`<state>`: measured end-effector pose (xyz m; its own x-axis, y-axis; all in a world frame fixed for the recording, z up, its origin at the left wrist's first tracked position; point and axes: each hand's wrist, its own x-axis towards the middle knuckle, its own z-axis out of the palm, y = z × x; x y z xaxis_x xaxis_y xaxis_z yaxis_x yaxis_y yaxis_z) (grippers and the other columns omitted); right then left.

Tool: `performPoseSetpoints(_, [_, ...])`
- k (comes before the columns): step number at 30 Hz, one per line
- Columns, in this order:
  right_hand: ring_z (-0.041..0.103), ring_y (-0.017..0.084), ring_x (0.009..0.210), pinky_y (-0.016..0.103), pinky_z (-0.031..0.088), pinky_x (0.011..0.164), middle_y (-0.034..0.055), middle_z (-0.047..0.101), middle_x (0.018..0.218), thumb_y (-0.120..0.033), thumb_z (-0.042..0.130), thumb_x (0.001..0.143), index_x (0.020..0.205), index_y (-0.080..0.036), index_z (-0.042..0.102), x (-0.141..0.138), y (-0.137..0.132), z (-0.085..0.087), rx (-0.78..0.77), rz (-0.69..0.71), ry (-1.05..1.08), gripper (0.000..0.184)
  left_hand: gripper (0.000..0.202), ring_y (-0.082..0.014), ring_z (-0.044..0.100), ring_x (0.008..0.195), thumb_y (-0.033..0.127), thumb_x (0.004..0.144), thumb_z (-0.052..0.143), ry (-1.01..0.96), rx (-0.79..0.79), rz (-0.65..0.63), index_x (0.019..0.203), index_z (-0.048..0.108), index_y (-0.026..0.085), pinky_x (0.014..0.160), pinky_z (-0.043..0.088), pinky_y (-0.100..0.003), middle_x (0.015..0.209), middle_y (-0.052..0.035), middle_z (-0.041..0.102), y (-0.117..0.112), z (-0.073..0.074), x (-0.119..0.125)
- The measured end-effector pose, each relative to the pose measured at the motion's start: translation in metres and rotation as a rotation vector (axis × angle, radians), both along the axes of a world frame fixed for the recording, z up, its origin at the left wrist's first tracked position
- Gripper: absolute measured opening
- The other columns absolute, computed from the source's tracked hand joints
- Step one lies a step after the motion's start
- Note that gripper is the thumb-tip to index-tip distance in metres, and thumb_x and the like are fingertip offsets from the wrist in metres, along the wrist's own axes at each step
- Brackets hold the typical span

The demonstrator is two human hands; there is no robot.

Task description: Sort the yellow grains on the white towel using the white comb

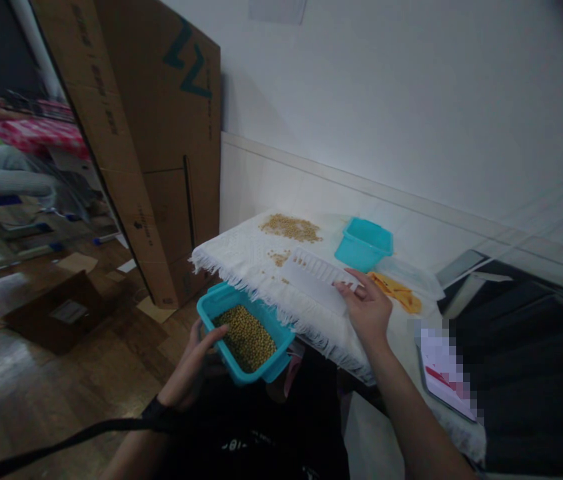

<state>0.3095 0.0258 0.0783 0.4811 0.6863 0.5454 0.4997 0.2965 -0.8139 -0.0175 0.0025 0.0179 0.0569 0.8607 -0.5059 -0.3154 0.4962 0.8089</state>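
Observation:
My left hand [204, 343] grips the near left rim of a teal plastic container [284, 331], thumb inside the rim. Many small round yellow-green beans [248, 339] lie in it, and it sits just below the table's fringed edge. My right hand [368, 303] pinches the right end of a white slotted plate [308, 279], which lies low over the tablecloth. Beyond the plate, a pile of beans [291, 228] is spread on the cloth, with a smaller scatter [278, 257] nearer its left end.
A second teal container [364, 243] stands at the back of the white-clothed table [234, 248]. Beside it lie a yellow cloth [398, 292] and a clear lid [418, 277]. A phone [446, 377] rests at right. A tall cardboard box [161, 133] stands left; a person sits beyond it.

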Motion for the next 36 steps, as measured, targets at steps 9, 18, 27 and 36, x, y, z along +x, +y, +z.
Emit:
performPoseSetpoints(9, [0.076,0.024,0.070,0.034,0.063,0.066,0.0060,0.080,0.078,-0.053,0.082,0.076,0.112,-0.019,0.079,-0.006,-0.003,0.002,-0.002,0.029,-0.010,0.049,0.101,-0.0349,0.077,0.102,0.054,0.074,0.087,0.035,-0.010,-0.007,0.157,0.032,0.039,0.078,0.065,-0.053,0.142,-0.0152,0.063,0.002,-0.005,-0.001])
performPoseSetpoints(18, [0.076,0.023,0.070,0.033,0.062,0.066,0.0064,0.080,0.079,-0.053,0.083,0.076,0.112,-0.018,0.079,-0.011,-0.005,0.000,-0.021,0.051,0.011,0.050,0.097,-0.0371,0.076,0.106,0.051,0.074,0.087,0.006,-0.013,-0.005,0.155,0.035,0.039,0.079,0.065,-0.054,0.144,-0.0146,0.063,-0.001,0.003,0.001])
performPoseSetpoints(27, [0.076,0.023,0.069,0.033,0.062,0.066,0.0042,0.079,0.077,-0.050,0.080,0.080,0.112,-0.018,0.079,-0.024,-0.002,0.000,-0.009,0.060,-0.001,0.045,0.099,-0.0381,0.074,0.110,0.052,0.074,0.087,0.011,-0.004,-0.010,0.156,0.034,0.040,0.079,0.065,-0.051,0.147,-0.0147,0.061,-0.002,0.003,0.001])
performPoseSetpoints(36, [0.072,0.020,0.065,0.031,0.060,0.064,0.0034,0.077,0.074,-0.048,0.079,0.081,0.110,-0.019,0.080,-0.032,-0.002,0.000,0.001,0.074,-0.026,0.041,0.100,-0.0338,0.076,0.099,0.051,0.074,0.088,0.029,-0.018,0.019,0.156,0.033,0.039,0.076,0.066,-0.050,0.143,-0.0156,0.062,0.002,-0.002,-0.002])
